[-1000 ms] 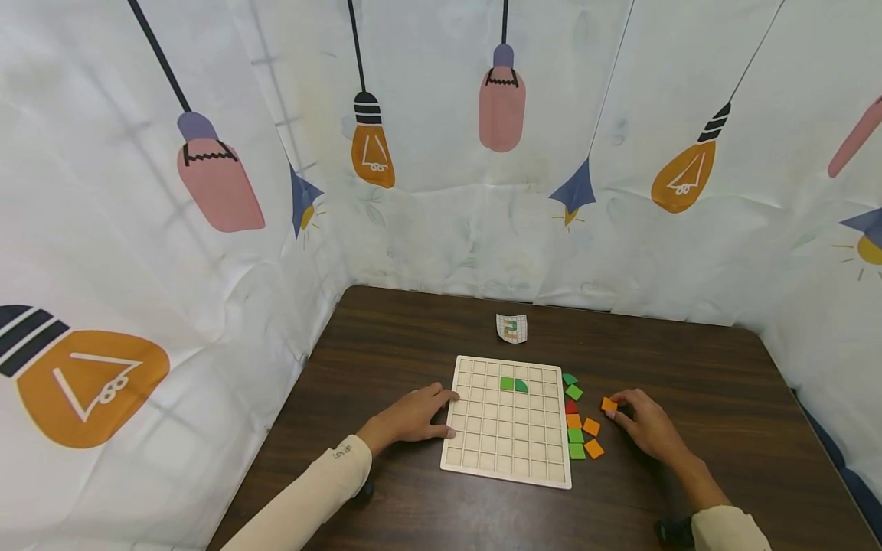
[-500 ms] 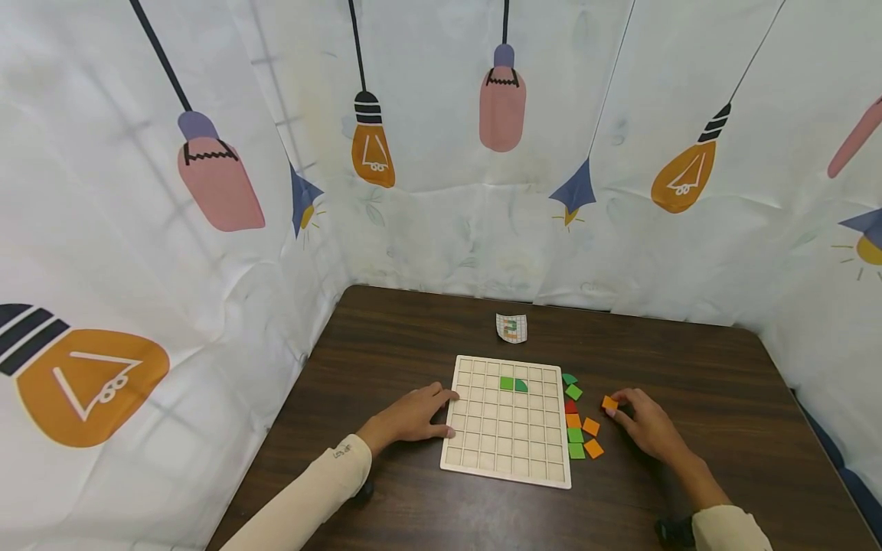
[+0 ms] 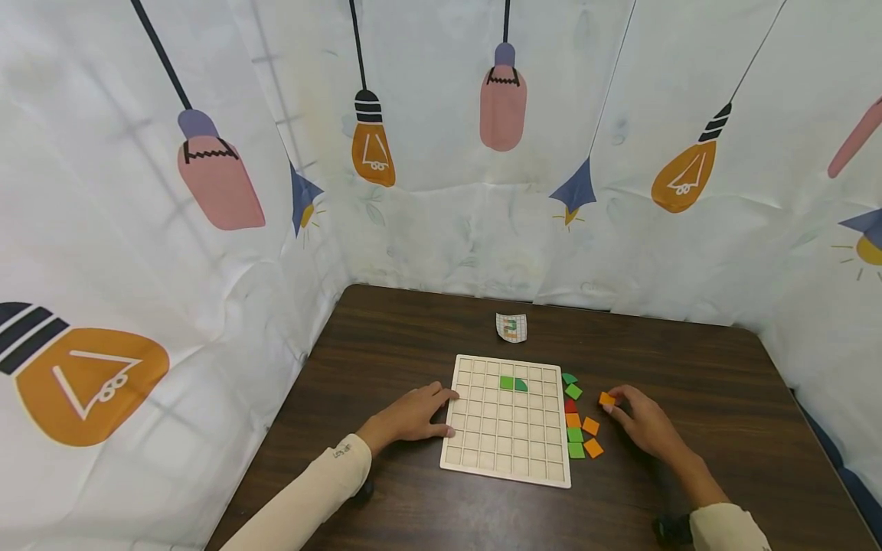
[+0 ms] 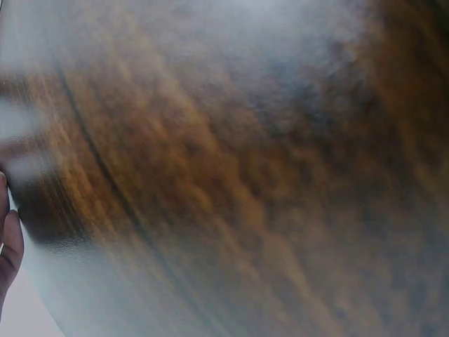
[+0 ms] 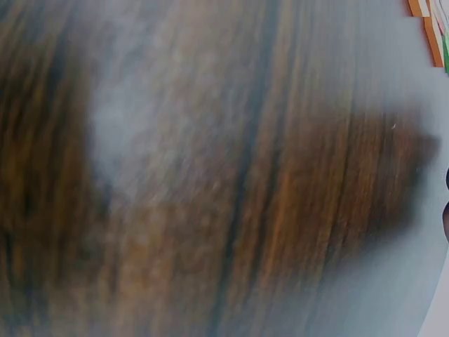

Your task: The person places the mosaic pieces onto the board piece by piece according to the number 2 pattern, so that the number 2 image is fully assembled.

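While my right hand (image 3: pixel 642 421) pinches an orange tile (image 3: pixel 606 399) right of the grid board (image 3: pixel 496 430), left hand (image 3: pixel 411 414) at its left edge, thumb and fingers apart, a low sweep could scatter loose tiles (image 3: pixel 573 420) alongside.

Your head view is bright and evenly lit, the wooden grid board (image 3: pixel 488 444) legible; a faint sheen marks the table (image 3: pixel 413 340) off the board's near edge. Both wrist views are soft and blurred, pale glare veiling the table's grain.
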Available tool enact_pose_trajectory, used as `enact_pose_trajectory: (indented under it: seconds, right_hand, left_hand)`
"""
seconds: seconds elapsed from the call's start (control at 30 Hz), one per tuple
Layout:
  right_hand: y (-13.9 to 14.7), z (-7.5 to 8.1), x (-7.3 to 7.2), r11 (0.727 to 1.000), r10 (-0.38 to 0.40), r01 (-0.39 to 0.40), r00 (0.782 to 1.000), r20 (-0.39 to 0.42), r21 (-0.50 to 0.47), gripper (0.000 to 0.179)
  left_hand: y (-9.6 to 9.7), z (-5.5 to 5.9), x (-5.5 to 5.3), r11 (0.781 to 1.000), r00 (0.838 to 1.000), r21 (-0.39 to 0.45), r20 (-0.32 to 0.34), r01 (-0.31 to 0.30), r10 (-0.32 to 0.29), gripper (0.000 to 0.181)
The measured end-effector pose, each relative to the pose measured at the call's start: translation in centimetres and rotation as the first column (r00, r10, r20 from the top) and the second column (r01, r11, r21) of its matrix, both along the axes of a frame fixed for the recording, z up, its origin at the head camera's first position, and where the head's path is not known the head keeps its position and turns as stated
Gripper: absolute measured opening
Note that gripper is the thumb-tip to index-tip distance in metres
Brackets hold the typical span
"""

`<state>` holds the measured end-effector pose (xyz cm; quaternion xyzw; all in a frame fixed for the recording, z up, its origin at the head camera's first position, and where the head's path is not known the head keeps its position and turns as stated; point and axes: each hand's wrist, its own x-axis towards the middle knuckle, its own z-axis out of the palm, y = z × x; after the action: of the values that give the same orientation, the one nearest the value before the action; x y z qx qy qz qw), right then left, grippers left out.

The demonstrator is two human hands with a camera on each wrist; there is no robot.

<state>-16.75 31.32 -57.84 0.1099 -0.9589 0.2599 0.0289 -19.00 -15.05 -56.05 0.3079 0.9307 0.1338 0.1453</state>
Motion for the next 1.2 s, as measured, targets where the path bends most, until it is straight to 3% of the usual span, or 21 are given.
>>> enact_pose_trajectory:
  seconds: [0.47, 1.2]
  right_hand:
    - [-1.1, 0.5, -0.3, 1.000, 0.001, -0.001, 1.000, 0.001, -0.022, 0.030]
    - [-3.8, 1.6, -1.7, 0.999, 0.030, -0.027, 0.996, 0.085, -0.044, 0.034]
  left_hand:
    - [0.0, -0.1, 0.0, 1.000, 1.000, -0.003, -0.014, 0.008, -0.008, 0.068]
    - [0.0, 0.1, 0.1, 1.000, 1.000, 0.001, -0.003, -0.008, 0.008, 0.070]
